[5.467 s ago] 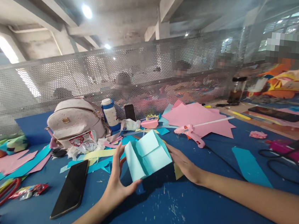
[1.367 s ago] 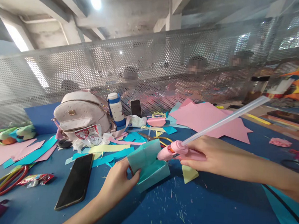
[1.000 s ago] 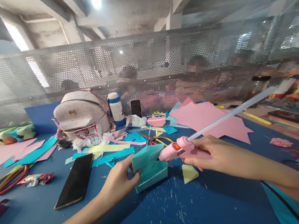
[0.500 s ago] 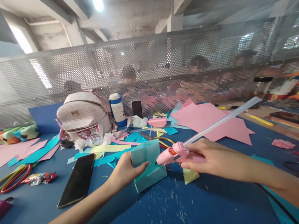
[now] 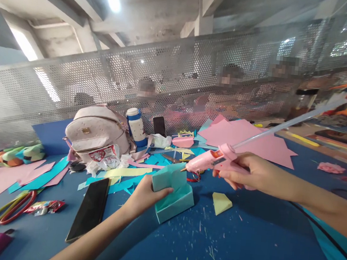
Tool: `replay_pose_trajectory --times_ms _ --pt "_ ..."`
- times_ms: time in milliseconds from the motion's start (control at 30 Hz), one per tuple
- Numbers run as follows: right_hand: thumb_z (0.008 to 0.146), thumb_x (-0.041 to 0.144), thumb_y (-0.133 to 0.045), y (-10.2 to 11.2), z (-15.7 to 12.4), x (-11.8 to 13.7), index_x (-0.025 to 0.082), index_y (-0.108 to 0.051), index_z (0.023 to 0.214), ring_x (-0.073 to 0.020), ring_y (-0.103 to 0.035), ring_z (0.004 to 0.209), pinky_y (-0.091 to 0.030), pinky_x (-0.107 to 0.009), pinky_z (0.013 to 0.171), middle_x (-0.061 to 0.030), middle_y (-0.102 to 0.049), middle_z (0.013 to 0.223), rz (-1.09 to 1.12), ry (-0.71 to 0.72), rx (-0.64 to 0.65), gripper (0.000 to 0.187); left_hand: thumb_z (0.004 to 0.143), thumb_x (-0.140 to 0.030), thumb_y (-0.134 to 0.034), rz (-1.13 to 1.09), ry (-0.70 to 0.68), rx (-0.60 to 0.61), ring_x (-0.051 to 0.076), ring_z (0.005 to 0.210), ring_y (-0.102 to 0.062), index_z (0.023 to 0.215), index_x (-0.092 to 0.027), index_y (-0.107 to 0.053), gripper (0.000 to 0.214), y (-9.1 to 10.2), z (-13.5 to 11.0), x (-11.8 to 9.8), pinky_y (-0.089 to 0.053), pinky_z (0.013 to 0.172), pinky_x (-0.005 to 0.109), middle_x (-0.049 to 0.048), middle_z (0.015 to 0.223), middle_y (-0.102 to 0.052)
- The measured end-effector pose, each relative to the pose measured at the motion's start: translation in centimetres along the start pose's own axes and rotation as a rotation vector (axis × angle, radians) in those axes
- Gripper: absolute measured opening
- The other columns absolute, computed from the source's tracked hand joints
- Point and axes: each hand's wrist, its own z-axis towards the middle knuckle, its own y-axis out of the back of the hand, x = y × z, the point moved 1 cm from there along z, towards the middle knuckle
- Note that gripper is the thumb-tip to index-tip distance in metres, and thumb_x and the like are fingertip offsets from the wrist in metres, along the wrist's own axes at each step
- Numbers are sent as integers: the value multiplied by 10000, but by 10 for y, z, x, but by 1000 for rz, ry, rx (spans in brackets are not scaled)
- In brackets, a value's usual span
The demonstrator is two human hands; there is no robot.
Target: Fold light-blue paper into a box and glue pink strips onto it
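Note:
My left hand [image 5: 149, 195] grips the left end of a small teal paper box [image 5: 174, 206], thumb on its inner side. The box rests on the blue table with its back wall standing higher than the front. In my right hand [image 5: 243, 170] is a pink hot glue gun [image 5: 212, 159], with a long clear glue stick [image 5: 288, 124] jutting from its rear. The gun's metal nozzle points left, close to the upper right edge of the box's back wall; whether it touches I cannot tell. A pale yellow paper scrap [image 5: 222, 203] lies right of the box.
A black phone [image 5: 89, 208] lies left of my left hand. Behind are a pink backpack [image 5: 99, 128], a white and blue bottle [image 5: 136, 127], paper strips and pink sheets [image 5: 247, 140]. Scissors [image 5: 19, 209] lie at left. A black cord [image 5: 324, 230] runs beneath my right forearm.
My right hand has raised the glue gun, drawing its nozzle up out of the box and slightly right. The left hand and the box have stayed nearly in place.

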Motion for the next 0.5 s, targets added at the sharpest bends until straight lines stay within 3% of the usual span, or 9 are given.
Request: replay_pose_trajectory --times_ms 133,267,500 --pt "869 558 -591 3 2 0 200 -588 668 -141 -492 555 -381 -303 550 -6 -539 577 60 32 -56 411 783 -307 -667 -17 7 5 194 761 -663 803 -151 -713 164 -1 -3 4 -549 706 297 46 813 -739" --pt "866 581 -578 6 4 -8 193 -651 822 -140 -487 541 -378 -308 555 9 -539 582 92 22 -79 398 817 -315 -625 -51 0 10 203 780 -676 853 -153 -708 186 -1 -5 8 -563 687 302 61 846 -744" --pt "855 563 -609 1 0 -16 180 -666 823 -127 -471 511 -345 -270 485 10 -547 562 98 43 16 388 860 -309 -561 -55 -24 -41 201 775 -657 813 -159 -672 192 1 -7 13 -554 706 325 53 833 -718"
